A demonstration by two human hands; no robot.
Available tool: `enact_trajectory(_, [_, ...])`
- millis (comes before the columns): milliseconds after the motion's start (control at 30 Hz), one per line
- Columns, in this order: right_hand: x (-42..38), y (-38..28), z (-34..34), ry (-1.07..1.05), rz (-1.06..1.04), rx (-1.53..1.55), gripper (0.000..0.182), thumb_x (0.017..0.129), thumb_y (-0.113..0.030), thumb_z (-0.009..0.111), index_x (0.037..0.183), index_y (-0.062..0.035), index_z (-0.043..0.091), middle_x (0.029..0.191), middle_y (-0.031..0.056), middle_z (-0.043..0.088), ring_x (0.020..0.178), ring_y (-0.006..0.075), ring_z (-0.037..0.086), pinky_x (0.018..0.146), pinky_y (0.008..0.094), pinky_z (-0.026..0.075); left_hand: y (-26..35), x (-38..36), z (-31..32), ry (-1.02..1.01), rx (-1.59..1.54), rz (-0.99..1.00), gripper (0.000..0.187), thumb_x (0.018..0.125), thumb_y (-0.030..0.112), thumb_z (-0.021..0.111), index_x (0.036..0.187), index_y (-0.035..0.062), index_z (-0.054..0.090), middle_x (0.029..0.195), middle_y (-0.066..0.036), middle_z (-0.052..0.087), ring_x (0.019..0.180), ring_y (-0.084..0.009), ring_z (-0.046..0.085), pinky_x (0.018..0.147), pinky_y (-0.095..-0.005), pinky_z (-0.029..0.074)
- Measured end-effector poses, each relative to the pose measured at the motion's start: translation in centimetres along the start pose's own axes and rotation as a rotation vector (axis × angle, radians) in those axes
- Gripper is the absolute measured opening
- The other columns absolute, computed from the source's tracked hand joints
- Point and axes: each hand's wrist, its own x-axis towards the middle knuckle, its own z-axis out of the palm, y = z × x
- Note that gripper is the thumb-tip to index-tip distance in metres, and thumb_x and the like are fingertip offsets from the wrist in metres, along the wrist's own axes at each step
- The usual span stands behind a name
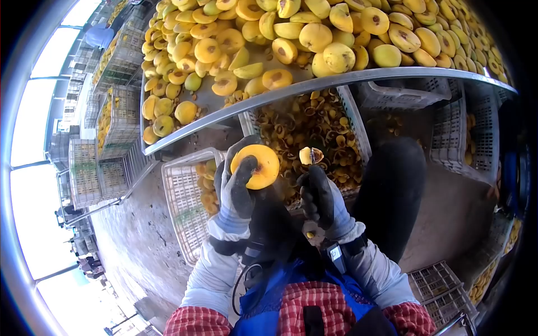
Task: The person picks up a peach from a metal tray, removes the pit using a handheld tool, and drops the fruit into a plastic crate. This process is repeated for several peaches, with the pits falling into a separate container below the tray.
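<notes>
Left hand (238, 187), in a grey and dark work glove: closed around a halved yellow-orange peach with a smooth cut face (256, 166). The half sits at the fingertips, cut face towards the camera, the thumb pressed over its lower left edge, fingers behind it. It is held above the crates, below the table's edge.

Right hand (320, 199), in a matching dark glove: closed on a small pitting tool, of which only the tip shows above the fist. On that tip sits a small brown peach pit with a scrap of yellow flesh (310, 155), just right of the peach half and apart from it.

Grey sheet-metal sorting table (336, 80): runs across the upper frame, heaped with whole and halved yellow peaches (314, 36), some showing dark pit hollows.

White plastic lattice crate of brown pits and scraps (314, 126): under the table edge, directly behind both hands.

White plastic lattice crate with a few peach halves (188, 199): left of and below the left hand.

Stacked wire crates of yellow fruit (115, 120): far left, well apart from the hands.

Person's clothing: grey sleeves, red checked cuffs, blue apron (314, 299), dark trouser leg at right.
</notes>
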Motion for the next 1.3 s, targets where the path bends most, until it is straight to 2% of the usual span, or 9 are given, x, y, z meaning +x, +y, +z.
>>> enact_trajectory(167, [-1.2, 3.4, 0.3, -0.23, -0.744, -1.091, 0.026, 0.094, -0.008, 0.047, 0.117, 0.0038, 0.049, 0.096, 0.0205, 0.062, 0.083, 0.0292, 0.063, 0.073, 0.0313, 0.049, -1.3, -3.0, 0.7, 0.129, 0.316, 0.319, 0.046, 0.098, 0.038, 0.045, 0.12, -0.001, 0.053, 0.104, -0.006, 0.059, 0.092, -0.0133, 0.056, 0.084, -0.0272, 0.045])
enact_trajectory(333, [-2.0, 4.8, -0.2, -0.182, -0.934, -1.096, 0.03, 0.093, -0.009, 0.048, 0.121, 0.0033, 0.048, 0.092, 0.0186, 0.063, 0.081, 0.0279, 0.063, 0.067, 0.0318, 0.049, -1.5, -5.1, 1.0, 0.155, 0.406, 0.431, 0.037, 0.097, 0.028, 0.05, 0.118, -0.002, 0.053, 0.106, -0.009, 0.059, 0.094, -0.0145, 0.056, 0.084, -0.0262, 0.045])
enact_trajectory(367, [-4.9, 3.4, 1.7, -0.184, -0.378, -0.56, 0.026, 0.097, -0.022, 0.05, 0.109, 0.0002, 0.054, 0.091, 0.0077, 0.058, 0.058, 0.0065, 0.054, 0.045, 0.0196, 0.043, -1.2, -5.5, 1.1, 0.154, 0.395, 0.434, 0.035, 0.097, 0.025, 0.051, 0.118, -0.0022, 0.053, 0.106, -0.01, 0.059, 0.095, -0.0154, 0.056, 0.084, -0.0267, 0.046])
enact_trajectory(467, [-4.8, 2.5, 2.0, -0.143, -0.3, -0.46, 0.053, 0.093, -0.057, 0.041, 0.086, -0.0063, 0.054, 0.05, -0.0025, 0.045, 0.037, 0.006, 0.038, 0.034, 0.0212, 0.03, -3.1, -5.4, -1.2, 0.227, 0.299, 0.335, 0.031, 0.096, 0.02, 0.054, 0.118, -0.0015, 0.054, 0.108, -0.007, 0.059, 0.097, -0.0129, 0.055, 0.086, -0.0257, 0.044])
enact_trajectory(533, [-0.1, 3.3, -3.2, -0.019, -0.028, -0.434, 0.041, 0.093, -0.047, 0.05, 0.088, -0.0066, 0.054, 0.055, -0.0019, 0.046, 0.036, 0.0076, 0.038, 0.034, 0.0221, 0.03, -1.1, -6.1, -0.4, 0.257, 0.242, 0.373, 0.033, 0.094, 0.016, 0.055, 0.122, -0.0016, 0.052, 0.11, -0.006, 0.058, 0.098, -0.0115, 0.054, 0.087, -0.0247, 0.044])
enact_trajectory(833, [-0.2, 4.2, -3.9, -0.013, -0.888, -1.137, 0.012, 0.095, -0.014, 0.051, 0.09, -0.0038, 0.054, 0.067, 0.0014, 0.052, 0.062, 0.0094, 0.05, 0.053, 0.0258, 0.04, -1.8, -6.3, -1.7, 0.161, -0.039, 0.378, 0.039, 0.087, 0.008, 0.059, 0.123, 0.0014, 0.046, 0.113, -0.01, 0.054, 0.106, -0.0186, 0.054, 0.087, -0.0279, 0.048])
enact_trajectory(967, [-0.5, 3.7, -4.0, 0.074, -0.534, -1.002, 0.012, 0.093, -0.013, 0.053, 0.093, -0.0009, 0.054, 0.07, 0.0041, 0.053, 0.064, 0.0097, 0.05, 0.056, 0.0271, 0.04, -2.4, -7.7, -1.2, 0.194, -0.205, 0.128, 0.034, 0.089, 0.006, 0.056, 0.121, 0.0019, 0.045, 0.107, -0.011, 0.058, 0.096, -0.0197, 0.059, 0.083, -0.029, 0.051])
enact_trajectory(1133, [-4.8, 4.0, 0.2, -0.092, -0.922, -0.847, 0.012, 0.092, -0.007, 0.046, 0.099, 0.0006, 0.053, 0.07, 0.0065, 0.058, 0.059, 0.0127, 0.053, 0.055, 0.028, 0.044, -3.0, -7.7, -1.1, 0.205, -0.2, 0.106, 0.029, 0.092, 0.015, 0.059, 0.116, 0.0005, 0.054, 0.101, -0.005, 0.059, 0.091, -0.0122, 0.057, 0.082, -0.0246, 0.047])
enact_trajectory(1300, [-4.8, 4.9, 0.1, -0.101, -0.821, -1.325, 0.021, 0.091, -0.022, 0.055, 0.093, -0.0021, 0.052, 0.072, 0.0209, 0.06, 0.068, 0.0387, 0.061, 0.058, 0.0413, 0.046, -2.8, -8.0, 1.1, 0.112, 0.072, 0.209, 0.035, 0.096, 0.027, 0.052, 0.116, -0.0008, 0.055, 0.103, -0.009, 0.061, 0.095, -0.0171, 0.057, 0.086, -0.0281, 0.045])
